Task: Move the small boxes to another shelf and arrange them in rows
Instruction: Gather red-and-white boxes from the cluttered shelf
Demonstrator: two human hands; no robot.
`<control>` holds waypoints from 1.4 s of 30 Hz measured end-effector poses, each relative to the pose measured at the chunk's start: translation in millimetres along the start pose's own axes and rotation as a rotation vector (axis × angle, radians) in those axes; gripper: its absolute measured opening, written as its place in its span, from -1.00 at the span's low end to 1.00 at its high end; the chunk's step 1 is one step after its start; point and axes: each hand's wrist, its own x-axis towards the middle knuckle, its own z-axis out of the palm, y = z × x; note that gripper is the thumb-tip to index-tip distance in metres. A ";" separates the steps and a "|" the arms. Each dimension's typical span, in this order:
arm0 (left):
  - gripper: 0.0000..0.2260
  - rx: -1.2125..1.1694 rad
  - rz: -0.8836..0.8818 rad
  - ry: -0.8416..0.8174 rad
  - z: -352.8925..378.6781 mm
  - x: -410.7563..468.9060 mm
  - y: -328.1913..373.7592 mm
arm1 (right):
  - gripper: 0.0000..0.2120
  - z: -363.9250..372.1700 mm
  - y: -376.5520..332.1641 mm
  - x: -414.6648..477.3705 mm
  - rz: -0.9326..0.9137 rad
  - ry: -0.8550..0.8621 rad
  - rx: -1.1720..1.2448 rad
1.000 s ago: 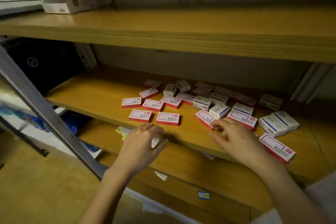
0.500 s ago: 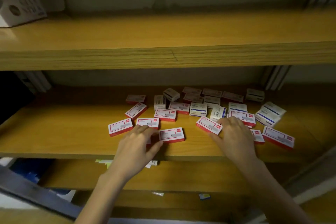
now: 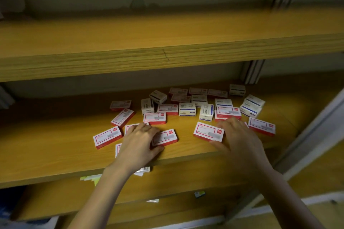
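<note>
Several small boxes, red-and-white and blue-and-white, lie scattered on the middle wooden shelf [image 3: 55,147]. My left hand [image 3: 138,142] lies over the left end of a red-and-white box [image 3: 165,137], with the thumb against its near edge and the fingers across its far side. It also partly covers two more boxes beneath it. My right hand [image 3: 237,138] pinches the right end of another red-and-white box [image 3: 206,130] between thumb and fingers. A cluster of blue-and-white boxes [image 3: 187,109] sits behind both hands.
An upper wooden shelf [image 3: 167,42] runs bare across the view above the boxes. A lower shelf [image 3: 167,188] holds paper scraps. A grey metal upright [image 3: 316,135] slants down the right side, and another upright [image 3: 251,72] stands at the back.
The view has swung right and closer to the shelf. My left hand moved up from below the edge onto the boxes. My right hand has settled on the box in front of it.
</note>
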 end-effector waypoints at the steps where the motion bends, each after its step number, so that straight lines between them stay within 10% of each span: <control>1: -0.54 0.000 0.002 0.002 0.8 0.3 -0.1 | -0.50 -3.4 1.1 -4.9 0.008 0.006 0.008; 17: -0.60 -0.396 0.223 0.103 -27.6 -1.3 110.0 | -0.50 -52.2 86.9 -93.6 0.145 0.135 0.031; 42: -0.58 -0.494 0.604 -0.050 48.1 65.2 572.5 | -0.51 -194.0 459.0 -287.6 0.516 0.222 -0.130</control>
